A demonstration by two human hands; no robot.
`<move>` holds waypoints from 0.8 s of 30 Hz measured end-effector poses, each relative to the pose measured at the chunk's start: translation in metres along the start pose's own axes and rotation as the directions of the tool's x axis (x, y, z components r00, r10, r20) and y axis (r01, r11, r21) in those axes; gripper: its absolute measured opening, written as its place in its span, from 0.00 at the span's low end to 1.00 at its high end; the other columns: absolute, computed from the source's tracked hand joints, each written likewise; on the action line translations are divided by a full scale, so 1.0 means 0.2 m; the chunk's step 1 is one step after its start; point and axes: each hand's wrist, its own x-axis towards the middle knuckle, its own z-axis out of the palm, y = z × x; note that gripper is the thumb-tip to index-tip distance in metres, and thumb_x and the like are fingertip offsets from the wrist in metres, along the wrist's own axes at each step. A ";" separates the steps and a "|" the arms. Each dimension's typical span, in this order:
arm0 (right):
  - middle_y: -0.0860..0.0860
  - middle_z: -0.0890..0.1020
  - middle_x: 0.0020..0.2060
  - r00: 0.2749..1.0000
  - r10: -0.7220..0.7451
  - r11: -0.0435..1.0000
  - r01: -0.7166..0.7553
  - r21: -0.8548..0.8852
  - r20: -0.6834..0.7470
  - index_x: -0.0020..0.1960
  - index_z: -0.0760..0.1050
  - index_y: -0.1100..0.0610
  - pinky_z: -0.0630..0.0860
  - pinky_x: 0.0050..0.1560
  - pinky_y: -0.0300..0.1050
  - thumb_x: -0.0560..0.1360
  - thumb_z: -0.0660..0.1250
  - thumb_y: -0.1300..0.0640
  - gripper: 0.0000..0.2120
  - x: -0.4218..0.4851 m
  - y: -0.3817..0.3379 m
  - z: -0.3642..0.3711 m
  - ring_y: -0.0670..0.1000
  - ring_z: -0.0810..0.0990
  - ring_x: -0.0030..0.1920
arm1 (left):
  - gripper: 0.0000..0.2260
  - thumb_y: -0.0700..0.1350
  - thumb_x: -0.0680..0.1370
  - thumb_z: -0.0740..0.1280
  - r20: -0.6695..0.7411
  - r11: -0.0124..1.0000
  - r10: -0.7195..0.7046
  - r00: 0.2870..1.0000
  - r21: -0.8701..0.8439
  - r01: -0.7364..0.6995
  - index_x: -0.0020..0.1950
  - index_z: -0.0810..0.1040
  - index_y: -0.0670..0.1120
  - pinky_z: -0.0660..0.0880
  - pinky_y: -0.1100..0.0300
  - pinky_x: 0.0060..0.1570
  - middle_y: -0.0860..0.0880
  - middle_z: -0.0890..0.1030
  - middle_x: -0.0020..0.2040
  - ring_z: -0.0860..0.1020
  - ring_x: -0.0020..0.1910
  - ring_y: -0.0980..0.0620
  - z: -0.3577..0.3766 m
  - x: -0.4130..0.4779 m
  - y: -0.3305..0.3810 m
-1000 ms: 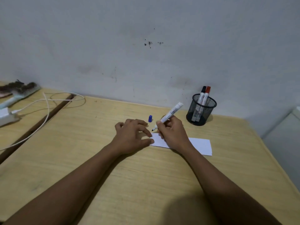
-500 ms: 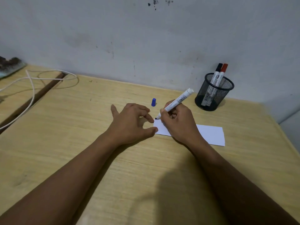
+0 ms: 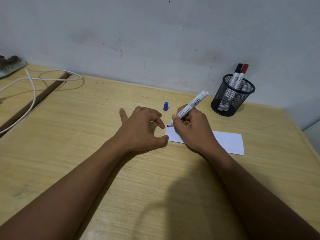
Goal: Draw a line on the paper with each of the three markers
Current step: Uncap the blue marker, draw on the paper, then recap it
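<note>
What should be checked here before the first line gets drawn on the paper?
1. Marker uncapped: ok, the blue cap lies apart on the table.
2. Grip: ok, the right hand holds the marker tilted, tip down.
3. Tip at the paper: ok, at its far left corner; actual contact cannot tell.
4. Paper steadied: ok, the left hand has its thumb at the paper's left edge.
5. Other two markers ready: ok, black marker and red marker stand capped in the mesh cup.
6. Existing lines: cannot tell, the hand hides part.
</note>
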 end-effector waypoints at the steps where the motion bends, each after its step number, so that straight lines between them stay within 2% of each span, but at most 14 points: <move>1: 0.43 0.78 0.32 1.000 -0.004 1.000 0.004 -0.001 0.004 0.44 0.74 0.53 0.69 0.32 0.27 0.79 0.67 0.56 0.05 0.00 0.00 0.00 0.36 0.77 0.31 | 0.17 0.63 0.61 0.71 0.001 1.000 0.001 1.000 -0.007 -0.001 0.46 0.81 0.59 0.42 0.26 0.69 0.64 0.76 0.62 0.64 0.69 0.60 0.00 0.00 0.00; 13: 0.44 0.80 0.35 1.000 -0.020 1.000 0.020 -0.022 0.022 0.45 0.76 0.53 0.73 0.34 0.28 0.78 0.68 0.55 0.04 0.00 0.02 -0.01 0.36 0.79 0.35 | 0.17 0.62 0.61 0.72 0.005 1.000 0.005 1.000 0.006 -0.005 0.47 0.81 0.58 0.41 0.26 0.69 0.64 0.75 0.64 0.63 0.70 0.60 0.01 0.01 -0.01; 15: 0.46 0.81 0.34 1.000 0.002 0.998 -0.002 0.064 0.004 0.43 0.75 0.52 0.75 0.35 0.31 0.79 0.68 0.57 0.06 0.00 0.01 -0.01 0.39 0.80 0.34 | 0.17 0.61 0.61 0.73 0.003 1.000 0.007 1.000 0.004 -0.007 0.47 0.81 0.58 0.40 0.27 0.69 0.64 0.75 0.64 0.63 0.70 0.60 0.00 0.01 -0.01; 17: 0.49 0.83 0.33 0.998 0.055 0.971 -0.046 0.236 -0.031 0.44 0.76 0.56 0.77 0.34 0.37 0.79 0.67 0.59 0.05 0.01 -0.01 -0.03 0.43 0.81 0.32 | 0.17 0.61 0.62 0.73 0.004 1.000 0.016 1.000 -0.004 -0.016 0.47 0.80 0.58 0.40 0.27 0.70 0.64 0.75 0.63 0.63 0.70 0.60 0.00 0.00 -0.01; 20: 0.53 0.82 0.30 0.988 0.116 0.893 -0.059 0.446 -0.102 0.45 0.76 0.60 0.74 0.28 0.42 0.79 0.68 0.60 0.05 0.03 -0.06 -0.10 0.49 0.77 0.28 | 0.17 0.62 0.61 0.72 0.019 0.999 -0.002 1.000 -0.036 0.003 0.47 0.78 0.59 0.42 0.29 0.71 0.65 0.75 0.60 0.65 0.67 0.61 -0.01 0.01 -0.01; 24: 0.56 0.82 0.32 0.979 0.122 0.884 -0.031 0.466 -0.166 0.43 0.76 0.59 0.73 0.27 0.40 0.80 0.67 0.59 0.07 0.04 -0.11 -0.17 0.49 0.75 0.27 | 0.16 0.63 0.67 0.70 -0.046 0.982 -0.119 0.992 -0.152 0.111 0.48 0.74 0.57 0.57 0.39 0.67 0.61 0.80 0.49 0.76 0.53 0.60 -0.04 0.10 0.03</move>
